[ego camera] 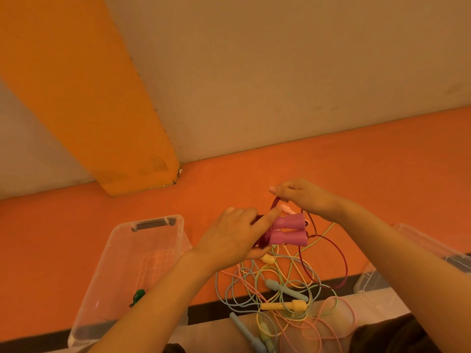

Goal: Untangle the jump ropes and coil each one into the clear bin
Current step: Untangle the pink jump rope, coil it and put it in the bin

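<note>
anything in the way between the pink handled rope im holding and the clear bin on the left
Nothing visible blocks that path. The left hand holds the pink handles just right of the clear bin, whose top is open. But the dark red cord still trails down into the pastel rope tangle.

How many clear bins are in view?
2: one clear bin left of the rope tangle on the floor, another at the right, partly hidden behind the forearm.

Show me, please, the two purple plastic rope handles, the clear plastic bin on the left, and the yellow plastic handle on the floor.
purple plastic rope handles (288, 230), head view, between both handles.
clear plastic bin (153, 220), head view, far rim.
yellow plastic handle (283, 306), head view, middle.
</note>
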The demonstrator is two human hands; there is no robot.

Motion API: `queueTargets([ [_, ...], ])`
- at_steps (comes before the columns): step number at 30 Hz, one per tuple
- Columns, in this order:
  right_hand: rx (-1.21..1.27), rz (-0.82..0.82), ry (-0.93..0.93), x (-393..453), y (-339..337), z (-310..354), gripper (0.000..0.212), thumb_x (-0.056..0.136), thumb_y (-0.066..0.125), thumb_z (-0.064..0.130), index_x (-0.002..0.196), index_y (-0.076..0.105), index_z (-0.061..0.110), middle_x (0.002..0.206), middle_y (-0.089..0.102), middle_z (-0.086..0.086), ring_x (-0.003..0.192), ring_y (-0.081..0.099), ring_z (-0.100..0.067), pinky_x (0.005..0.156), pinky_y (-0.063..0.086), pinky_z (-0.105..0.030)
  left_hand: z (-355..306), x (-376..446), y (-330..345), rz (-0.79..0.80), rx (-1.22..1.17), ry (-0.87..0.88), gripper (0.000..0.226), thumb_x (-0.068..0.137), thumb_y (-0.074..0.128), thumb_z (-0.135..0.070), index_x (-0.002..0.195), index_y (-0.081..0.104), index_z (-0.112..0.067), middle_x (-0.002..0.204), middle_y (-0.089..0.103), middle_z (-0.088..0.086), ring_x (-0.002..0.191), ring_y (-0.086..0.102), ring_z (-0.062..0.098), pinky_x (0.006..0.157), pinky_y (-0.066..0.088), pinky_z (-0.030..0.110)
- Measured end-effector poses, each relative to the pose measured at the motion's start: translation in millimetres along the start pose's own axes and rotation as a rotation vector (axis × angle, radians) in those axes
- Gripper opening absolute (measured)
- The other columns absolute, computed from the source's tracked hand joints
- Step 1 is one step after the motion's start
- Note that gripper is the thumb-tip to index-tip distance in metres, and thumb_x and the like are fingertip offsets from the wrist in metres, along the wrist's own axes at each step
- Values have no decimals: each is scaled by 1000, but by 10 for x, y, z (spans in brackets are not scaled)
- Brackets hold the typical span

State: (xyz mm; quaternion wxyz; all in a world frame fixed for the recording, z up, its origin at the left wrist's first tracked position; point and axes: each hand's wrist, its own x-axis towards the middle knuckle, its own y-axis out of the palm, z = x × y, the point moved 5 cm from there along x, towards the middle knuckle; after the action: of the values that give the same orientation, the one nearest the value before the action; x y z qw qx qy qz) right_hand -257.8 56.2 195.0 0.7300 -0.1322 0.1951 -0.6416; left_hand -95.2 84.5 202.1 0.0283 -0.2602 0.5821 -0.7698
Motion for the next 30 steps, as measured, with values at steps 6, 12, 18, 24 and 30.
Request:
queueTargets([
  [6,39,34,14,2,0,-70,48,85,58,55,62,50,13,70,36,-7,67,30,-21,64,25,-36,-6,5,-1,-4,-12,27,64,81,46,-50,137,33,-20,76,54,3,62,55,21,54,38,30],
  [12,65,16,49,-2,-47,-152,64,88,60,44,78,56,-19,59,40,-11,59,31,-23,55,27,-31,-63,8,-11,-9,-24,63,63,82,46,-51,136,35,-21,78,54,3,64,55,22,54,40,31],
  [18,10,-23,28,-21,-104,-169,63,93,56,39,34,46,17,43,36,-4,41,26,-11,45,23,-23,-57,-20,22,-8,-31,81,59,83,45,-50,134,38,-21,78,53,4,64,54,22,55,42,30],
  [24,-11,-75,12,-43,-166,-160,59,94,53,40,45,49,7,39,42,-3,35,30,-7,39,27,-15,-78,-35,18,-2,-37,93,59,85,44,-51,136,37,-22,79,53,3,65,54,20,56,42,30],
  [30,-17,-123,25,-10,-212,-231,63,95,49,42,42,43,10,34,33,4,33,24,-8,37,23,-16,-43,-45,-21,-26,-14,86,62,83,45,-51,137,38,-22,78,52,2,65,53,19,57,37,28],
])
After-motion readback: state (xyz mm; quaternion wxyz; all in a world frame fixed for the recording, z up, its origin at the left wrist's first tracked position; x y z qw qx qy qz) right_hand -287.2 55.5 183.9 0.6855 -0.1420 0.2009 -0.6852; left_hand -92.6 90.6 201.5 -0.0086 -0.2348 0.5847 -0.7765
